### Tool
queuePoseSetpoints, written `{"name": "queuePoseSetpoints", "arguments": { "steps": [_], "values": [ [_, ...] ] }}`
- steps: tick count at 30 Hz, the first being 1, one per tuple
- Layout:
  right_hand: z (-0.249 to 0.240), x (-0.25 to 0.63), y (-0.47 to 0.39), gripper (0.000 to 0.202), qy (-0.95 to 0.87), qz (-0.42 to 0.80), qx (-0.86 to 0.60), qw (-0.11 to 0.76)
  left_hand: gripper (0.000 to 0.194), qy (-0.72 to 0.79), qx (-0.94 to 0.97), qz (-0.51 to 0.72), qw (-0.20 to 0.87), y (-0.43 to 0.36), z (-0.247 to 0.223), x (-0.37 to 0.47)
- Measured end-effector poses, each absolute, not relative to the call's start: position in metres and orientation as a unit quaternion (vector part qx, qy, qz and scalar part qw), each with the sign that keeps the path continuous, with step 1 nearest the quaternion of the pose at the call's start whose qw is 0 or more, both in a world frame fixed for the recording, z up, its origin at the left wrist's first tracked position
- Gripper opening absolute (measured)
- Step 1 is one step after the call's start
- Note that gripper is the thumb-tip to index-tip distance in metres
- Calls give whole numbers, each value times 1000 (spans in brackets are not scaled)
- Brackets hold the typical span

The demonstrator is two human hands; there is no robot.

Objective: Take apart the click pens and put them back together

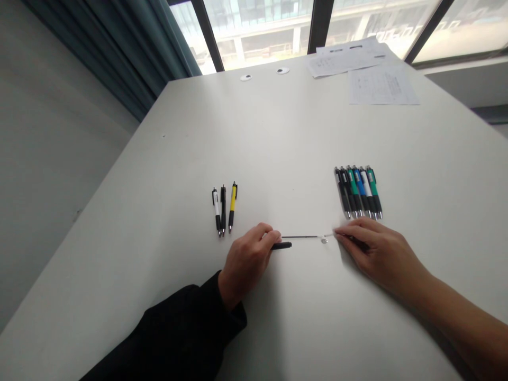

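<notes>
My left hand [251, 256], coming out of a black sleeve, is closed on a thin dark pen refill [299, 236] lying level above the table. A black pen barrel [282, 245] also sticks out from under its fingers. On the right, the thumb and forefinger of my right hand [373, 241] pinch a thin pale piece [329, 234] in line with the refill's end; its exact kind is too small to tell. A dark shape shows beneath the right fingers, mostly hidden. Just below the refill's right end lies a small silvery pen tip [324, 241].
Left of my hands lie a white pen [216, 206], a black pen [223, 209] and a yellow pen [232, 203]. Several pens [359, 191] form a row beyond my right hand. Paper sheets [381, 84] and two white ovals [283, 70] are near the window.
</notes>
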State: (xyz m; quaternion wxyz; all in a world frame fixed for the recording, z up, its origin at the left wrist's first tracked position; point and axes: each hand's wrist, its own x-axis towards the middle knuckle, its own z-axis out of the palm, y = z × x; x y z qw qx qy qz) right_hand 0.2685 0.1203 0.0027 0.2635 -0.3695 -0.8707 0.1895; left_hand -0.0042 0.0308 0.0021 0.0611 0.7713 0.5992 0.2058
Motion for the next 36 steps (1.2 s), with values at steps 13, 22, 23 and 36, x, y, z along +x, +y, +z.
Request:
{"name": "queuePoseSetpoints", "arguments": {
  "steps": [13, 22, 23, 36],
  "values": [
    [6, 271, 122, 18, -868, 234, -359, 252, 39, 565, 790, 237, 23, 31, 6, -3],
    [6, 270, 124, 14, -870, 239, -348, 256, 4, 486, 849, 207, 23, 33, 7, 0],
    [6, 270, 124, 15, -869, 240, -350, 256, 4, 477, 854, 203, 23, 33, 7, 0],
    [4, 271, 124, 16, -868, 249, -344, 257, 11, 469, 849, 242, 40, 32, 5, -3]
  ]
}}
